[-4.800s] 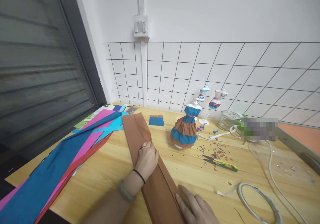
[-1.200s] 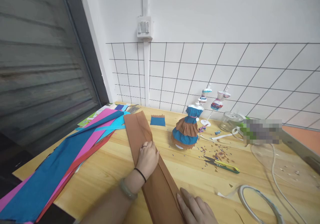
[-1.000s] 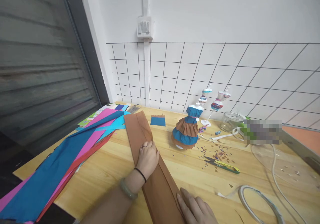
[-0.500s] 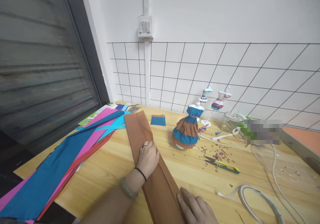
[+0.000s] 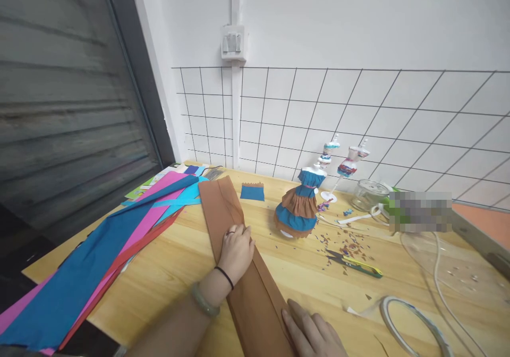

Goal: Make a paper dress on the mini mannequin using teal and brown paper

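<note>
A long strip of brown paper (image 5: pixel 221 203), with a lengthwise fold along its right side, runs from the middle of the table toward me. My left hand (image 5: pixel 238 248) is closed over the fold, its curled fingers pressing the paper down. At the near right edge of the strip, my right hand (image 5: pixel 314 333) grips the folded border between thumb and forefinger; its lower part is cut off by the frame. Beyond the strip lies a small blue piece with a brown zigzag edge (image 5: pixel 252 192). A small dress form (image 5: pixel 303 203) in a tiered blue and brown dress stands to the right.
Blue, pink and red sheets (image 5: pixel 99 240) lie along the left. Yellow-handled thread snips (image 5: pixel 354 264) sit among paper scraps (image 5: pixel 350 243). A roll of tape (image 5: pixel 414 320) is at the near right. Two small painted figures (image 5: pixel 350 163) and a clear jar (image 5: pixel 368 195) stand near the wall grid.
Both hands keep their places on the brown paper. The view has shifted very slightly; nothing else visibly differs.
</note>
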Demonstrator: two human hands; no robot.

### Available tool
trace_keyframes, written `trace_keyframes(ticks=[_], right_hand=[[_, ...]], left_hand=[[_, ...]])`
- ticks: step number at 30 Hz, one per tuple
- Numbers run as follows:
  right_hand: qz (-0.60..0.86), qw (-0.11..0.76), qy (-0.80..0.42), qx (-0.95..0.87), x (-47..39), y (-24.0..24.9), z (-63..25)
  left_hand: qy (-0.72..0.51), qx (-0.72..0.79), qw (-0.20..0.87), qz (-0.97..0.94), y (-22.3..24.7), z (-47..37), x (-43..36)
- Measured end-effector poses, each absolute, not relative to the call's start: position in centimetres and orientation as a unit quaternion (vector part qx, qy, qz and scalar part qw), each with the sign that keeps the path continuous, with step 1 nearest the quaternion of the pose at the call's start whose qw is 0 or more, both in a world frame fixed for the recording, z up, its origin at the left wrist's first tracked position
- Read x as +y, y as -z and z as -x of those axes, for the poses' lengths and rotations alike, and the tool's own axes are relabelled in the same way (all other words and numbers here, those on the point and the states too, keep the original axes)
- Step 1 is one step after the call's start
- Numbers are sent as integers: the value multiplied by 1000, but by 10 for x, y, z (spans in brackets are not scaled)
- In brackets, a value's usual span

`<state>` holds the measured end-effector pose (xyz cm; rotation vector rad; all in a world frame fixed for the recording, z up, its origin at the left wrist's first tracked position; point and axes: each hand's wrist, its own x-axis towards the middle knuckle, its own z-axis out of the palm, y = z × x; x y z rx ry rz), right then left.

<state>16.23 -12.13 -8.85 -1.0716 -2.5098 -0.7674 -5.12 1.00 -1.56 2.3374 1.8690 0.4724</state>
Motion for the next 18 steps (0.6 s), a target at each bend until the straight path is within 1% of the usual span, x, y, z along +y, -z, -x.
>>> trace_keyframes(ticks=[15,18], right_hand=[[379,162,257,-874,-122,86,-162],[377,153,254,-877,-123,88,-163]], left_hand=[[-156,622,68,-764,14,50,11],[-159,621,67,-764,14,50,10]])
